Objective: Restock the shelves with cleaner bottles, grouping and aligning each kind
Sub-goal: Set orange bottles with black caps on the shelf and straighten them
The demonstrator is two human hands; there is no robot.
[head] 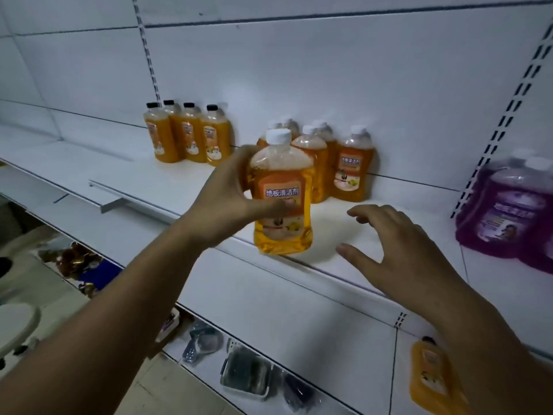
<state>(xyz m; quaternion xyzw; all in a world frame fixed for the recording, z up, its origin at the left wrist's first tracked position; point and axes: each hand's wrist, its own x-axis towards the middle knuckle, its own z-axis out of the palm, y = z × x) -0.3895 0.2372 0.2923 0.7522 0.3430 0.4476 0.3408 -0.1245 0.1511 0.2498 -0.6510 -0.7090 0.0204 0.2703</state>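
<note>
The left hand clamps its fingers round a white-capped orange cleaner bottle at the white shelf edge, while the right hand hovers beside it, fingers apart.

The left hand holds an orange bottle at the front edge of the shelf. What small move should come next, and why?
Probably slide the held bottle back to join the white-capped orange group. The left hand grips it at the front edge of the shelf, forward of that matching group, while the right hand hovers open beside it.
</note>
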